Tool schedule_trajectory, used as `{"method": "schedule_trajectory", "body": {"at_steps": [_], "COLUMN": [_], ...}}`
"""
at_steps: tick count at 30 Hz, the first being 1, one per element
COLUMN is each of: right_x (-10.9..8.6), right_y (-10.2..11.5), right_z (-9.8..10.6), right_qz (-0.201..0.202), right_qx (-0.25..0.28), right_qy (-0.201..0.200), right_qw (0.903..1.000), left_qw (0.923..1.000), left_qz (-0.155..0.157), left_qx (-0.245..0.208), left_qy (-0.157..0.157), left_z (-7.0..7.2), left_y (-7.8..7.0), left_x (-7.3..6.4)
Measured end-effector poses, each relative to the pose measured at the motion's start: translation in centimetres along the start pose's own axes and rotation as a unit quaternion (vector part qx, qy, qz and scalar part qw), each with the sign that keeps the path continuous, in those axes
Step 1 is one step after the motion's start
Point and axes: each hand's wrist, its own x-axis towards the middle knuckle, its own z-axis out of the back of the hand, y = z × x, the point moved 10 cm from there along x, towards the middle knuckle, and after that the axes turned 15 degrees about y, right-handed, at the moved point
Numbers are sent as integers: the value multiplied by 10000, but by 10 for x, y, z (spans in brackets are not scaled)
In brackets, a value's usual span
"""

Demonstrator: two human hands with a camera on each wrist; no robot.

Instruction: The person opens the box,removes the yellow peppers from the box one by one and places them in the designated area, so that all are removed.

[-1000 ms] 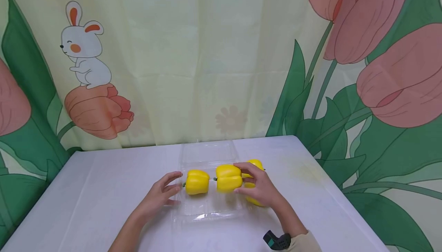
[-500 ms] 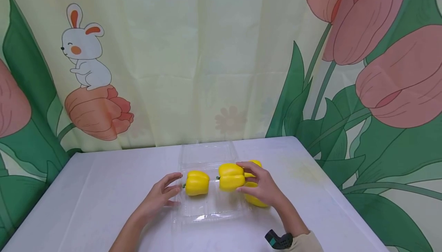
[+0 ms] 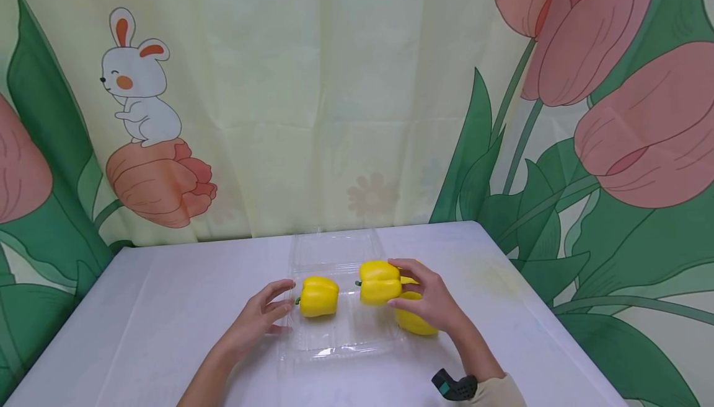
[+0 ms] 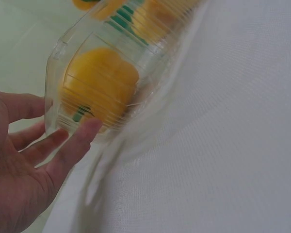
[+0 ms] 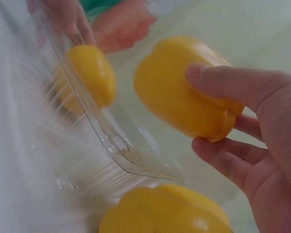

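My right hand [image 3: 423, 298] grips a yellow bell pepper [image 3: 380, 282] between thumb and fingers, its green stem facing left. In the right wrist view this pepper [image 5: 179, 90] is held higher than the rim of the clear plastic clamshell box [image 5: 92, 114]. Inside the box's left part lies another yellow bell pepper [image 3: 319, 297]. My left hand [image 3: 261, 311] is at the box's left end with its fingers spread; in the left wrist view, fingertips [image 4: 89, 128] touch the clear wall close to the pepper inside [image 4: 99, 82].
Just right of the box, partly behind my right hand, another yellow bell pepper [image 3: 415, 320] rests on the white-covered table [image 3: 184, 308]. More yellow shows behind the hand. The box's lid [image 3: 337, 249] lies folded back towards the printed curtain [image 3: 268, 85].
My right hand has moved slightly right and up with the bell pepper, away from the pepper in the box. The left hand stays at the box's end.
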Motion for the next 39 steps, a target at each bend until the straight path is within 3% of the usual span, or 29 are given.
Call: {"method": "schedule_trajectory", "body": {"at_steps": [39], "right_x": [-8], "right_y": [-12], "right_z": [24], "right_qz": [-249], "right_qx": [-115], "right_qy": [-287], "right_qw": [9992], "left_qw": [10000], "left_qz": [71], "left_qx": [-16], "left_qy": [-21], "left_z": [2], "left_y": [0], "left_x": [0]}}
